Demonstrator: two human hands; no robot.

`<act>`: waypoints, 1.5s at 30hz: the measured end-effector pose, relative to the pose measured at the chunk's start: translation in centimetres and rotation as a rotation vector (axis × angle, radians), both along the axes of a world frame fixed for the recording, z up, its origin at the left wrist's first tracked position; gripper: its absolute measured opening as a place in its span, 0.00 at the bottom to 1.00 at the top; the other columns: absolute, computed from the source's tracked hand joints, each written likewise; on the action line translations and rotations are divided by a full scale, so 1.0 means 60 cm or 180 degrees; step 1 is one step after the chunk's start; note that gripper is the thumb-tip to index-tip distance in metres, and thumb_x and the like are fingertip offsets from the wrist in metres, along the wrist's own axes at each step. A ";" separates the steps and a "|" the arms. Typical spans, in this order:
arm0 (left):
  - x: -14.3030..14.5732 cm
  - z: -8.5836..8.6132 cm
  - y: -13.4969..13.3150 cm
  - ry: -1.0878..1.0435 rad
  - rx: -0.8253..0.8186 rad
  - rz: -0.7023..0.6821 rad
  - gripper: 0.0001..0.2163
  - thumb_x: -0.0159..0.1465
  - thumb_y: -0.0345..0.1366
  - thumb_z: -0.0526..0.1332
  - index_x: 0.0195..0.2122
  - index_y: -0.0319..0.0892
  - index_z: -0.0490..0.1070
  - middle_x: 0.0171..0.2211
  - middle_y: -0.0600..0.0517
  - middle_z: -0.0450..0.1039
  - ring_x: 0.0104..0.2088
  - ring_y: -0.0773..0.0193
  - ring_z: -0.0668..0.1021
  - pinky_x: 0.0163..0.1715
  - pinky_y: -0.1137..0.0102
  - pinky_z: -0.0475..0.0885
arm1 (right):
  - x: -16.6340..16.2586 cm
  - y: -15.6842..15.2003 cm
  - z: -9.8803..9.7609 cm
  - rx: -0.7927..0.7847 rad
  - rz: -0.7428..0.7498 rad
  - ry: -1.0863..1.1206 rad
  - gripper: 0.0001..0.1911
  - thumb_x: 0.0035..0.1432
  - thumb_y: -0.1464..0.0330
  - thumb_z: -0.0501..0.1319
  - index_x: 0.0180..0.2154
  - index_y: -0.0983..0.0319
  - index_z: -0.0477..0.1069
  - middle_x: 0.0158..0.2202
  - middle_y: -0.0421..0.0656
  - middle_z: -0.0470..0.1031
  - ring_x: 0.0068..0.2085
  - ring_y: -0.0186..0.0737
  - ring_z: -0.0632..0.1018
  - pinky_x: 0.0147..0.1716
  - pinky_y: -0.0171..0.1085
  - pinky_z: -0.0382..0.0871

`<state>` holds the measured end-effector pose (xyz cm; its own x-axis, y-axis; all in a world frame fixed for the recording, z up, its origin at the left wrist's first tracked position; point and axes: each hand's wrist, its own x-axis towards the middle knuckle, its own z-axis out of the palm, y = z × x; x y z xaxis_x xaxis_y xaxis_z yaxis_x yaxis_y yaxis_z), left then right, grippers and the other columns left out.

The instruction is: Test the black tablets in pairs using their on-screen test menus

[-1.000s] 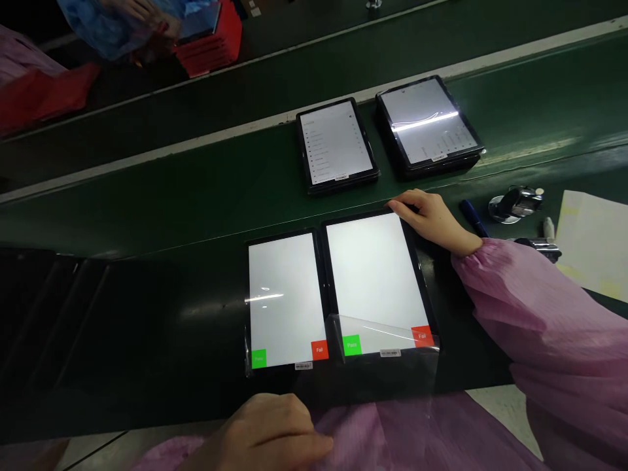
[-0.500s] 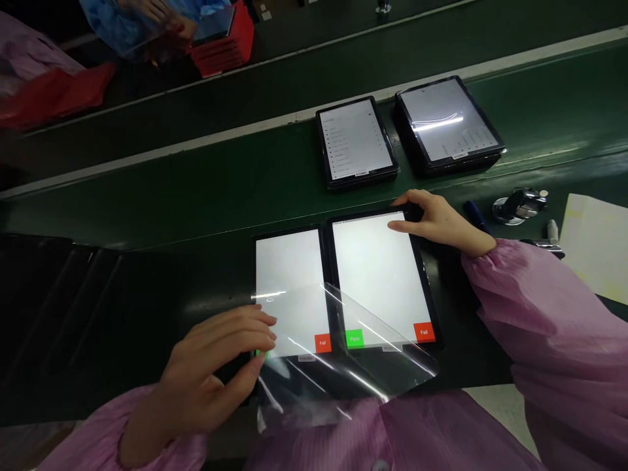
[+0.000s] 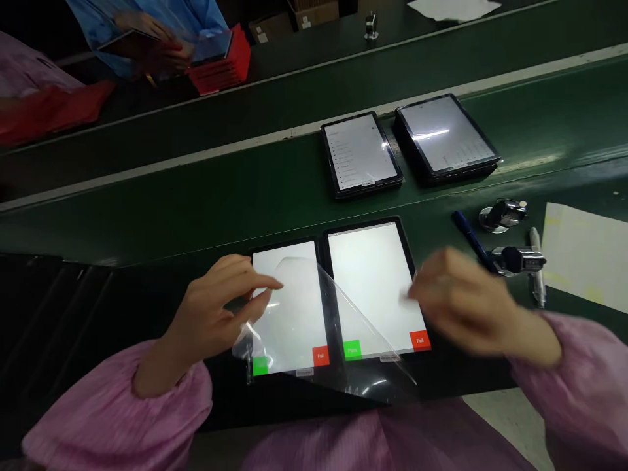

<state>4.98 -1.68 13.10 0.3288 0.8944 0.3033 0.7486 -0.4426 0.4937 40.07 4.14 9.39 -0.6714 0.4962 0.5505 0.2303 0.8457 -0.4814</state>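
Clear film [image 3: 304, 307] arches up off the left tablet [image 3: 284, 343], which lies flat near the front edge of the dark bench [image 3: 122, 307], about midway along it. Our left hand [image 3: 216, 314] pinches the film at its left side between thumb and fingertips, above the tablet's upper left corner. The sheet's loose end trails over the lower part of the right tablet [image 3: 375, 281] and onto the bench in front of it. The two tablets sit side by side, almost touching. Each shows a white screen with a green square at its lower left corner and a red one at its lower right.

Our right hand [image 3: 461, 301] hangs over the right edge of the right tablet. It is blurred, so we cannot tell whether its fingers are spread or pressed together, nor whether it touches the screen.

Towards the right edge of the bench lie a blue pen [image 3: 471, 239], two shiny metal pieces [image 3: 500, 214] and a sheet of paper [image 3: 583, 252]. Along the far side runs a green belt [image 3: 196, 196]. It carries a far-left tablet [image 3: 360, 154] and a far-right tablet [image 3: 446, 134], close together and both lit. Beyond the belt, at the far left corner, another person's blue sleeve [image 3: 108, 19] hangs beside a red stack [image 3: 226, 59].
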 end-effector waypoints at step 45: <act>0.023 -0.104 0.113 0.0370 -0.1126 0.0922 0.15 0.66 0.44 0.57 0.45 0.46 0.82 0.46 0.49 0.85 0.43 0.53 0.83 0.51 0.55 0.78 | -0.048 0.153 -0.019 -0.1120 -0.1476 0.1237 0.22 0.59 0.43 0.71 0.32 0.53 0.75 0.31 0.41 0.76 0.32 0.42 0.72 0.34 0.46 0.67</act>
